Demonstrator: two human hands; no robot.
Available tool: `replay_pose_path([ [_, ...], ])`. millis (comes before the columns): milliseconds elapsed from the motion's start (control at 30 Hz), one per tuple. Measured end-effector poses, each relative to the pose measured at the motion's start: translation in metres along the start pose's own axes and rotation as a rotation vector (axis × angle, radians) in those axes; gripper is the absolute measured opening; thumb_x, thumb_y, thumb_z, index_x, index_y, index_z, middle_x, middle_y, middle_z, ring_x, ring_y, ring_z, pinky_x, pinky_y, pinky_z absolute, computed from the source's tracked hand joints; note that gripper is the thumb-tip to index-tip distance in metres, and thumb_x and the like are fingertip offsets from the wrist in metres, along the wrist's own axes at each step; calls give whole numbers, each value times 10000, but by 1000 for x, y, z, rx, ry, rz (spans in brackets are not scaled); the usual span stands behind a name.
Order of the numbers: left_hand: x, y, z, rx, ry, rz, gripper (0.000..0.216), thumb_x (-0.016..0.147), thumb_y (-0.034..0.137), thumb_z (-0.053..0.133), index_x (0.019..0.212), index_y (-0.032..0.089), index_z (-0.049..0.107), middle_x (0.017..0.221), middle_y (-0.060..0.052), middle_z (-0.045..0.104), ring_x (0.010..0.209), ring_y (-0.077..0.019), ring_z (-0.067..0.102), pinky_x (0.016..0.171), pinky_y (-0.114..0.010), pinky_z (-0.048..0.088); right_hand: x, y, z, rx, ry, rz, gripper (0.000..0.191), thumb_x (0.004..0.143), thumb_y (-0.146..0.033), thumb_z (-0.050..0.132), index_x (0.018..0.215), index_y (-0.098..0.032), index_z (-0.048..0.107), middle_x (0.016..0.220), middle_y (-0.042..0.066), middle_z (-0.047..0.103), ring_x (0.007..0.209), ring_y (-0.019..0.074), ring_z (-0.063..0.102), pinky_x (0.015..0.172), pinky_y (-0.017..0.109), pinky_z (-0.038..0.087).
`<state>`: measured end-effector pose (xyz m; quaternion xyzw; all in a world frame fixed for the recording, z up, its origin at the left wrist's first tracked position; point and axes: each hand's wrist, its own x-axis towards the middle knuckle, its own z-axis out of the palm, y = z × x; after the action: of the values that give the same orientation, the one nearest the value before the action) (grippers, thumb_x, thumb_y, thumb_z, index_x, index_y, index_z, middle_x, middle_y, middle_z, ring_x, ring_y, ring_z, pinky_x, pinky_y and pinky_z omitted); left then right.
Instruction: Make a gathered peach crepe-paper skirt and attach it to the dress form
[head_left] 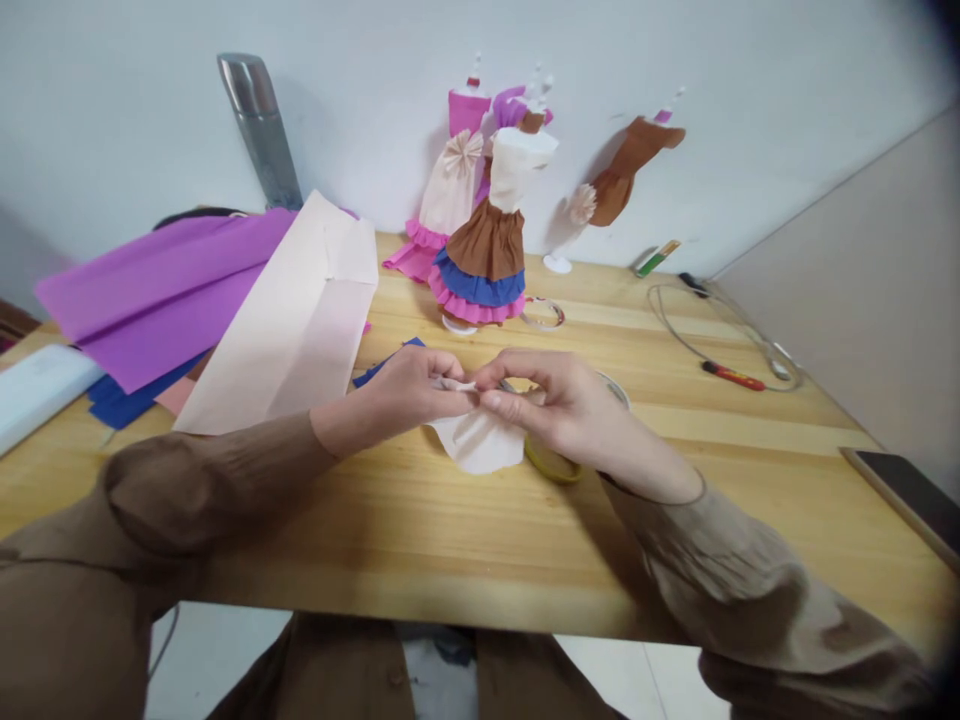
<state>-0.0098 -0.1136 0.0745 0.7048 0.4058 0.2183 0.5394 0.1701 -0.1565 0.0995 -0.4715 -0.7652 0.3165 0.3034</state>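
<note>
Sheet (482, 450) pinched above a worktop (420, 550)

The left hand (397, 400) has its grip closed on the bunched top edge of the small, pale sheet, thumb and finger pressed around it; the right hand (574, 405) has its grip on the same edge, also pinching with thumb and finger; the fingertips of both are very close together. The sheet is between them, with its loose part hanging down; I cannot tell if it touches the wood. A yellow ring (553, 467) peeks out under the right hand, mostly hidden; a blue scrap (397, 356) lies just behind the left hand.

On the left, a big cream sheet (300, 320) lies partly over a purple sheet (165, 290); a tall grey bottle (264, 130) with a shiny top is behind them. At the back, a doll stand (487, 240) wears a white top and a skirt of brown, blue and pink layers; a brown dress (626, 170) is farther right. A red and black stick (733, 376) lies by a loop of cord (679, 337); a dark phone (915, 495) lies at the far right.
</note>
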Motion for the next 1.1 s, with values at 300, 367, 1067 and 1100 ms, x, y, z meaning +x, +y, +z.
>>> replay_pose_path([
  [300,-4,0,-6,140,-9,112,204,692,341,662,711,142,622,666,22,533,642,-103,472,548,-202,320,3,16,12,249,-22,105,217,827,-356,572,728,-163,571,625,-14,528,549,98,437,509,227,339],
  [367,-5,0,-7,183,7,142,181,702,320,646,697,141,617,661,23,540,640,-102,477,554,-202,327,2,16,14,296,-15,136,237,813,-382,599,725,-165,560,624,-20,510,546,94,428,505,224,333],
  [1067,-1,-3,-3,158,64,63,178,671,298,643,637,137,575,603,29,503,606,-99,461,519,-204,307,-1,13,16,364,43,189,201,739,-345,673,676,-173,589,594,-27,521,524,86,431,494,230,343],
  [1100,-1,-3,-3,160,61,67,184,671,306,654,651,136,586,609,28,509,612,-100,465,521,-203,310,-1,15,17,408,31,204,214,736,-349,680,666,-173,580,581,-33,507,513,80,416,485,226,329],
])
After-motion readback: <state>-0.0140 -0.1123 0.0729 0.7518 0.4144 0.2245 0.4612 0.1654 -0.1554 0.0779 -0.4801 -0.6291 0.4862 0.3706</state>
